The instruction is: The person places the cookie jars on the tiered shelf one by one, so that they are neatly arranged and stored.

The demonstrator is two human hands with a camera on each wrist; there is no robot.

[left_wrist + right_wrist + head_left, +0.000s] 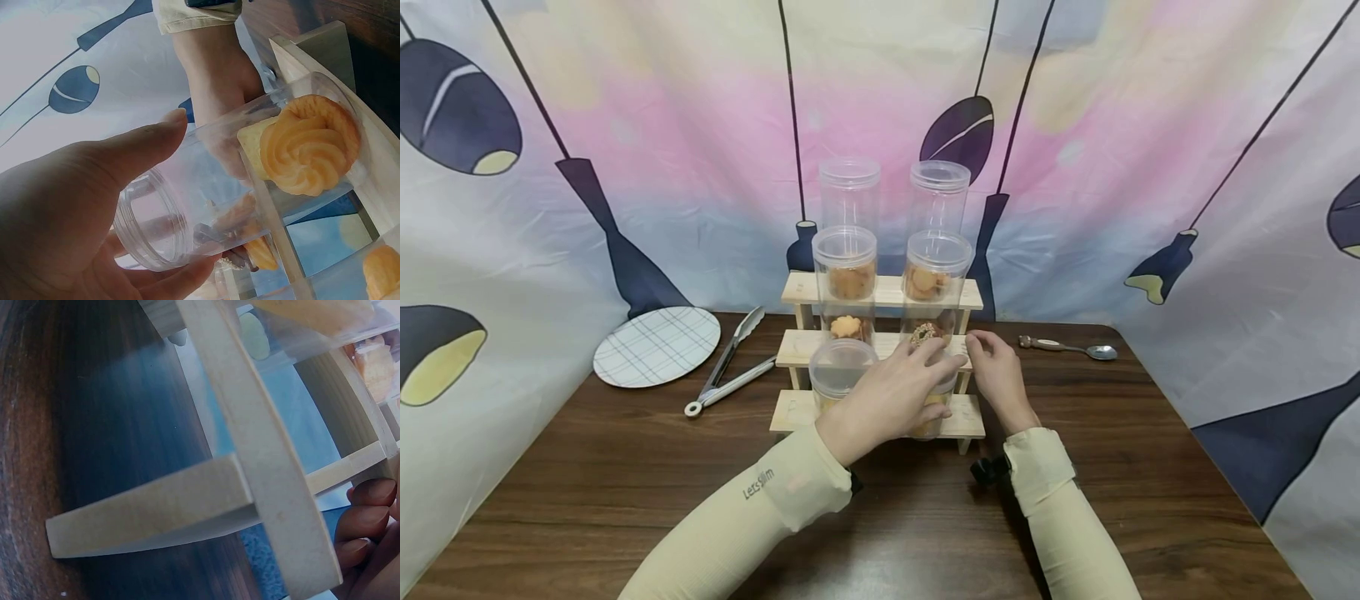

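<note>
My left hand [891, 400] is at the front right clear jar [219, 181], thumb on one side of its lid end and fingers on the other. A swirled cookie [309, 147] shows inside that jar, which stands on the lowest step of a three-tier wooden stand [793, 408]. My right hand [1000, 375] grips the right end of the middle step, its curled fingers [369, 519] close against the wood; the exact contact is partly hidden. Beside the left hand stands the front left clear jar [842, 367]. Behind are middle-row jars with a flower-shaped cookie [846, 327] and a nut-covered ring cookie [924, 334].
Two tall clear jars with cookies stand on the top step, the left jar [849, 200] and the right jar [938, 204]. Left of the stand lie metal tongs [726, 367] and a checked round plate [657, 346]. A spoon [1067, 347] lies right on the brown table [1112, 467].
</note>
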